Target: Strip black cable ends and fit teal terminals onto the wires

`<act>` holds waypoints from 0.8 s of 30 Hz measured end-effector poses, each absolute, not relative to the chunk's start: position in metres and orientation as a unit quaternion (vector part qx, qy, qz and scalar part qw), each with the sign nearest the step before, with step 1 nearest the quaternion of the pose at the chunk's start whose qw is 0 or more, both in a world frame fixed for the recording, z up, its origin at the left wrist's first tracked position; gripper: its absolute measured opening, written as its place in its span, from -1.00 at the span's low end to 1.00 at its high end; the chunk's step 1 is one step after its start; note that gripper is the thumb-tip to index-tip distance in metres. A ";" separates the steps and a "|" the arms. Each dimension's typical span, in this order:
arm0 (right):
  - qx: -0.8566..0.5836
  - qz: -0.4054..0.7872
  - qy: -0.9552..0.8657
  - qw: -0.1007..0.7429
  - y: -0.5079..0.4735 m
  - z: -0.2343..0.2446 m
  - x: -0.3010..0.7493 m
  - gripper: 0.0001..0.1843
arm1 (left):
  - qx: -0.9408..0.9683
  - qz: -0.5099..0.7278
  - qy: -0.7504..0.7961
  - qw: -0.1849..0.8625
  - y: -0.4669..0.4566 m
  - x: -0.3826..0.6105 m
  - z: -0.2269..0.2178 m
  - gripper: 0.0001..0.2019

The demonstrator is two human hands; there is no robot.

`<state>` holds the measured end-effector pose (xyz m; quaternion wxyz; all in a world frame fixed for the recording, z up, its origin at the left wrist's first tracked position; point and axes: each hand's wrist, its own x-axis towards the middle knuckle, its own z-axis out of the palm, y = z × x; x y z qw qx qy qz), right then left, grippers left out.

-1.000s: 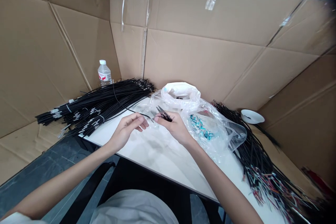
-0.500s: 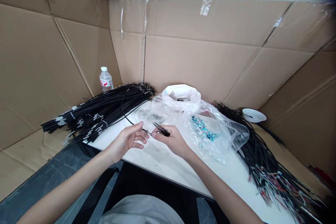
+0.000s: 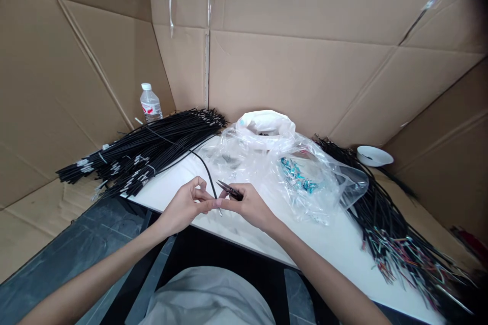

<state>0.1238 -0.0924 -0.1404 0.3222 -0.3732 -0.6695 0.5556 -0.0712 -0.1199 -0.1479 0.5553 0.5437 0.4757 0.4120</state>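
Note:
A single black cable (image 3: 204, 162) arcs from above the left cable pile down to my hands. Near its stripped, light-coloured end (image 3: 220, 212), my left hand (image 3: 186, 200) pinches it between thumb and finger. My right hand (image 3: 247, 206) presses its thumb at the same spot, touching the left fingertips. Tucked in the right hand is a small pair of scissors (image 3: 230, 191) with dark handles, its blades pointing up and left. How far the right fingers also grip the cable is partly hidden.
On the left lies a big pile of black cables (image 3: 171, 137), with a water bottle (image 3: 151, 104) behind. Clear plastic bags (image 3: 263, 177) with small blue parts sit mid-table. More cables (image 3: 377, 218) and a white bowl (image 3: 375, 156) are at right. Cardboard walls (image 3: 290, 71) surround the table.
My left hand has gone from spread fingers to a pinch on the cable end. The cable has swung to a steeper angle, and the view has tilted down.

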 end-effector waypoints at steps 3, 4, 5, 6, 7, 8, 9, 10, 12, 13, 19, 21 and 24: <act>-0.376 0.556 -0.679 0.295 -0.092 -0.141 0.128 -0.57 | 0.579 0.419 0.503 0.486 -0.121 -0.072 -0.153 -0.49; -0.372 0.559 -0.680 0.294 -0.091 -0.141 0.129 -0.57 | 0.584 0.417 0.509 0.475 -0.122 -0.072 -0.154 -0.50; -0.368 0.561 -0.680 0.296 -0.091 -0.142 0.130 -0.57 | 0.584 0.414 0.510 0.476 -0.122 -0.072 -0.155 -0.50; -0.363 0.564 -0.679 0.299 -0.090 -0.142 0.131 -0.57 | 0.581 0.412 0.503 0.489 -0.121 -0.072 -0.155 -0.49; -0.360 0.567 -0.677 0.301 -0.089 -0.143 0.132 -0.57 | 0.574 0.412 0.491 0.510 -0.120 -0.071 -0.156 -0.48; -0.359 0.570 -0.675 0.301 -0.089 -0.144 0.133 -0.58 | 0.565 0.413 0.474 0.534 -0.119 -0.071 -0.156 -0.46; -0.359 0.571 -0.674 0.302 -0.088 -0.144 0.134 -0.60 | 0.556 0.415 0.457 0.556 -0.119 -0.071 -0.157 -0.44; -0.362 0.571 -0.672 0.303 -0.088 -0.145 0.134 -0.61 | 0.549 0.416 0.444 0.573 -0.118 -0.070 -0.158 -0.43; -0.370 0.568 -0.668 0.308 -0.087 -0.148 0.134 -0.64 | 0.545 0.415 0.431 0.587 -0.117 -0.070 -0.162 -0.41; -0.375 0.565 -0.666 0.310 -0.087 -0.149 0.134 -0.66 | 0.548 0.414 0.433 0.584 -0.117 -0.070 -0.164 -0.42; -0.386 0.564 -0.655 0.323 -0.089 -0.155 0.132 -0.63 | 0.666 0.375 0.497 0.410 -0.121 -0.073 -0.144 -0.62; -0.384 0.567 -0.649 0.330 -0.089 -0.156 0.131 -0.63 | 0.712 0.382 0.468 0.357 -0.135 -0.079 -0.124 -0.70; -0.390 0.571 -0.650 0.316 -0.089 -0.159 0.129 -0.69 | 0.720 0.405 0.415 0.381 -0.177 -0.096 -0.100 -0.64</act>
